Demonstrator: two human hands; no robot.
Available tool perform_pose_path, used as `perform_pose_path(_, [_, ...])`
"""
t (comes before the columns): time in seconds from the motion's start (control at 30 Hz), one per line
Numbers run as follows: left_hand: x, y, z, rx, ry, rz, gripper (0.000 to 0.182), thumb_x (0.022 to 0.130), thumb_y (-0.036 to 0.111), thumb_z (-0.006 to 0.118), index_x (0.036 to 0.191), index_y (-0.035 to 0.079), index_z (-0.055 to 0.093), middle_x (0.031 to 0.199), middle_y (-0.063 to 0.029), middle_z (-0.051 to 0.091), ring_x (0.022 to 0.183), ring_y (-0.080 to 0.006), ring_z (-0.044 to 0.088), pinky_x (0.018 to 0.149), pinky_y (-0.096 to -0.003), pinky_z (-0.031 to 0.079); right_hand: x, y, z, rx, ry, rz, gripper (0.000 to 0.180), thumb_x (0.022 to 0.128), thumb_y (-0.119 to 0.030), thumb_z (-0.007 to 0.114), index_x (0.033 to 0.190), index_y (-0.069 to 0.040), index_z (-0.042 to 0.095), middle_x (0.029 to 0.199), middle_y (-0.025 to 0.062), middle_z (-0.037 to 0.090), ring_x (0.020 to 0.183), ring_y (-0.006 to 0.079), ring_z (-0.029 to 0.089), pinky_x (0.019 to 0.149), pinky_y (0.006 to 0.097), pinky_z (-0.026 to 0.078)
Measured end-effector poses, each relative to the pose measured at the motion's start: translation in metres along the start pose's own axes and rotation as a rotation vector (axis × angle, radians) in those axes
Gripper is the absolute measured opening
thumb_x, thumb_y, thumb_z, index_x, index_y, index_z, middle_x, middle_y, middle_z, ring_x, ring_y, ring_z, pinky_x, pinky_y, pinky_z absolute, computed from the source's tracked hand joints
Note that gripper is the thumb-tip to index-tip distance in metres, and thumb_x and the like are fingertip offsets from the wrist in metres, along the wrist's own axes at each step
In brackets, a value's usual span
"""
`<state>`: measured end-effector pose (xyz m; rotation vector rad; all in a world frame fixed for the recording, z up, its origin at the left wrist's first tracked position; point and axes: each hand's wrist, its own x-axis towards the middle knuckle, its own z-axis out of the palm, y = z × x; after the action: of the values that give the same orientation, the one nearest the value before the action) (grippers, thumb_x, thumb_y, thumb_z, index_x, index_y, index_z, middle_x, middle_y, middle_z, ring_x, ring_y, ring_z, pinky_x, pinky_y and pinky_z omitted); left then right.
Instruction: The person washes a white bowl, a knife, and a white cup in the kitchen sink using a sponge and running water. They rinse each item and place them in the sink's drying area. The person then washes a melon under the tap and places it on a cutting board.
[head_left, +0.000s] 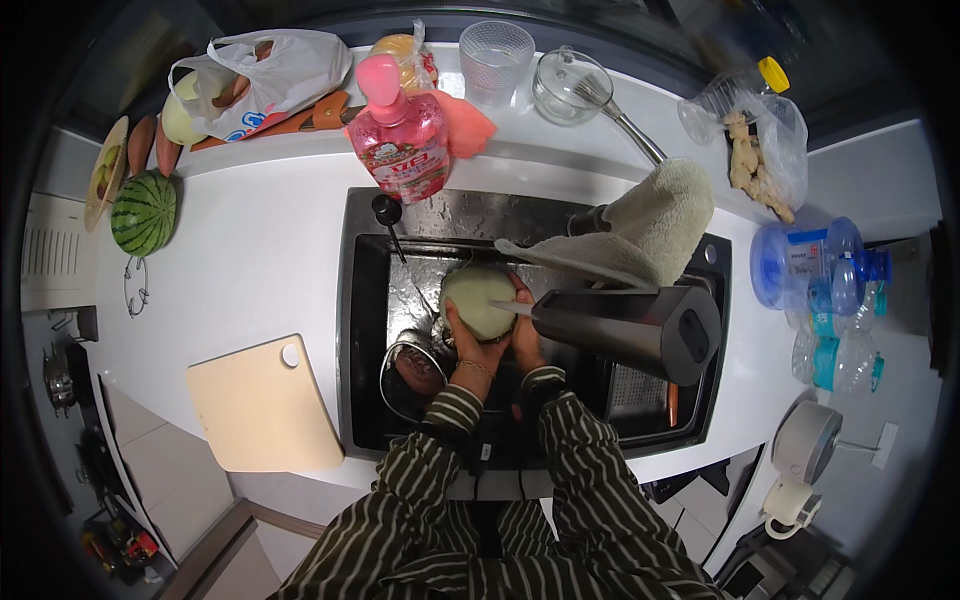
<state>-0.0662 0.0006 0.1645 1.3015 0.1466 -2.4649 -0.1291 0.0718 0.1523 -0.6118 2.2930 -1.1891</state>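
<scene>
In the dark sink (363, 315), a round pale-green melon (480, 301) rests between both my hands. My left hand (470, 346) cups its near left side, wearing a bracelet at the wrist. At its right side is my right hand (526, 341), partly hidden by the black and grey faucet (622, 326). A stream of water runs from the faucet onto the melon. Left of my left wrist, a clear-rimmed bowl (384, 379) stands in the basin with a reddish-brown item (418, 369) in it. A grey-green cloth (660, 225) hangs over the fixture behind the sink.
A cutting board (259, 412) lies left of the sink, a small watermelon (144, 214) farther back. Behind the sink stand a pink soap bottle (401, 142), a plastic cup (496, 64) and a glass bowl with a whisk (571, 90). Water bottles (836, 330) lie at right.
</scene>
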Motion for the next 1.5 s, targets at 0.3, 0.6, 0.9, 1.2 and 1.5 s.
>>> perform_pose_path(0.3, [0.002, 0.0, 0.005, 0.032, -0.008, 0.038, 0.086, 0.085, 0.08, 0.054, 0.147, 0.021, 0.044, 0.148, -0.0078, 0.047, 0.135, -0.0332, 0.046, 0.109, -0.0587, 0.04, -0.007, 0.016, 0.003, 0.079, 0.076, 0.061, 0.046, 0.103, -0.028, 0.051, 0.141, -0.003, 0.052, 0.146, 0.0214, 0.047, 0.134, 0.042, 0.044, 0.114, 0.0449, 0.034])
perform_pose_path(0.6, [-0.013, -0.001, 0.015, 0.18, -0.012, 0.111, 0.088, 0.082, 0.078, 0.061, 0.147, 0.021, 0.044, 0.147, -0.0085, 0.049, 0.134, -0.0334, 0.047, 0.11, -0.0559, 0.04, -0.01, 0.015, -0.001, 0.101, 0.162, 0.13, 0.048, 0.101, -0.03, 0.053, 0.142, -0.003, 0.052, 0.146, 0.021, 0.048, 0.134, 0.0414, 0.044, 0.114, 0.0448, 0.033])
perform_pose_path(0.9, [0.038, -0.034, -0.042, 0.472, -0.078, 0.426, 0.077, 0.092, 0.034, 0.074, 0.154, 0.015, 0.032, 0.149, -0.0124, 0.044, 0.134, -0.0301, 0.045, 0.107, -0.0439, 0.043, 0.0, -0.011, -0.027, -0.326, 0.064, -0.104, 0.05, 0.1, -0.031, 0.055, 0.142, -0.004, 0.052, 0.145, 0.0206, 0.049, 0.134, 0.0408, 0.045, 0.115, 0.0447, 0.033])
perform_pose_path(1.2, [0.058, -0.007, -0.011, 0.653, 0.015, 0.338, 0.082, 0.093, 0.059, 0.063, 0.154, 0.011, 0.036, 0.142, -0.0151, 0.053, 0.123, -0.0288, 0.055, 0.1, -0.0373, 0.047, 0.027, 0.015, -0.052, 0.187, 0.151, 0.042, 0.052, 0.099, -0.033, 0.057, 0.142, -0.005, 0.052, 0.144, 0.0203, 0.05, 0.133, 0.0403, 0.045, 0.115, 0.0446, 0.033])
perform_pose_path(1.5, [0.054, -0.037, -0.058, 0.801, 0.242, 0.771, 0.054, 0.106, 0.041, 0.05, 0.148, 0.007, 0.046, 0.137, -0.0167, 0.056, 0.119, -0.0249, 0.057, 0.1, -0.0358, 0.046, 0.0, -0.011, -0.025, -0.394, -0.045, -0.211, 0.054, 0.098, -0.035, 0.06, 0.142, -0.005, 0.052, 0.143, 0.0199, 0.05, 0.133, 0.0397, 0.045, 0.116, 0.0445, 0.032])
